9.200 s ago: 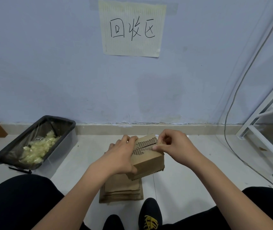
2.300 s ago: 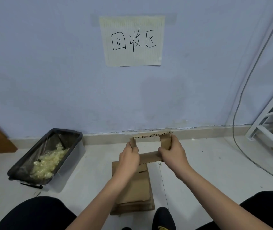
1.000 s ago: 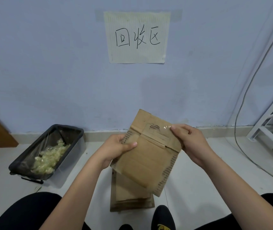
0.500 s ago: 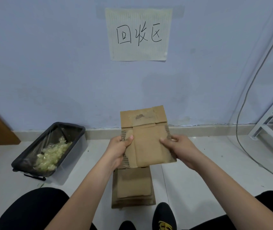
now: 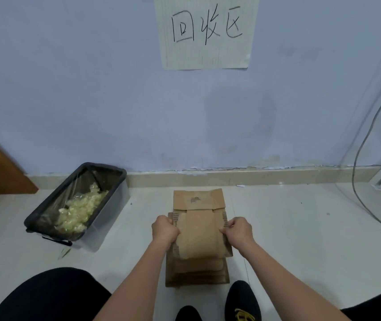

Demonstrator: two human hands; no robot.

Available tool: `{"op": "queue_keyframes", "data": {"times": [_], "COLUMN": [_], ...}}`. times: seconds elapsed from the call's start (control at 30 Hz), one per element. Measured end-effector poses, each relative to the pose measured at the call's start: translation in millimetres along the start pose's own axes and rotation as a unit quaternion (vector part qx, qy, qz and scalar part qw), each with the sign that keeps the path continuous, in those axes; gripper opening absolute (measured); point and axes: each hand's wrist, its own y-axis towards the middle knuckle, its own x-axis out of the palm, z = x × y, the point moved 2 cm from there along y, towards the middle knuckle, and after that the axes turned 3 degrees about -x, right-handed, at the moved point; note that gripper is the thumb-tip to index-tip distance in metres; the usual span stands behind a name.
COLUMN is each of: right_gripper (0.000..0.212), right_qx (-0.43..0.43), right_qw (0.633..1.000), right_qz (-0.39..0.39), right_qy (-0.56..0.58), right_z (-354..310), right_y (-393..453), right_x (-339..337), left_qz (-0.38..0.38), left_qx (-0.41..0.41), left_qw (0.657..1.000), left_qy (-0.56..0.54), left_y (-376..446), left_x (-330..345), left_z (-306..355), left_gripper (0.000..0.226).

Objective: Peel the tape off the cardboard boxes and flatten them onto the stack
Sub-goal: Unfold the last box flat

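Nearest the camera, two dark-clad knees and a pair of black shoes with yellow laces (image 5: 242, 304) frame the pale tiled floor (image 5: 300, 239). Just beyond the shoes lies the stack of flattened brown cardboard boxes (image 5: 196, 274), squared up on the floor in front of the person.

On top of that stack sits the flattened brown cardboard box (image 5: 198, 230) now being handled. Its far flap reaches past the stack's far edge toward the wall, and it looks slightly skewed against the pieces below. The left hand (image 5: 164, 231) grips its left edge with curled fingers, and the right hand (image 5: 238, 231) holds the right edge the same way, thumb over the top face. Whether the box already rests fully on the stack or is held a little above it, I cannot tell.

The step in hand appears to be the laying-down of an already collapsed box. A torn patch shows on the far flap; no tape is plainly visible there. The next move probably calls for lining up the box's edges with the stack, pressing it flat, and then letting go with both hands.

Farther off, to the left, a black plastic bin lined with a clear bag (image 5: 78, 202) holds crumpled yellowish tape (image 5: 80, 209). Behind everything, a pale paper sign with handwritten characters (image 5: 205, 31) hangs on the blue wall, and a grey cable (image 5: 356, 172) trails down at the right.
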Motion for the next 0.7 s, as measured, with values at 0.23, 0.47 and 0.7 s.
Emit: {"op": "queue_keyframes", "data": {"times": [0.23, 0.47, 0.7], "right_gripper": [0.018, 0.036, 0.029], "right_qx": [0.047, 0.073, 0.08], "right_qw": [0.996, 0.987, 0.982], "right_qz": [-0.006, -0.011, -0.014], "right_qy": [-0.08, -0.142, -0.17], "right_z": [44.3, 73.6, 85.8], "right_y": [36.9, 55.4, 58.5], "right_x": [55.3, 82.6, 101.1], "left_qz": [0.036, 0.037, 0.048], "left_qx": [-0.046, -0.063, -0.052], "left_qw": [0.997, 0.994, 0.992], "left_qy": [0.056, 0.079, 0.107], "left_y": [33.6, 62.7, 75.6], "left_x": [30.7, 58.5, 70.9], "left_z": [-45.7, -79.0, -91.6], "left_gripper": [0.013, 0.014, 0.015]}}
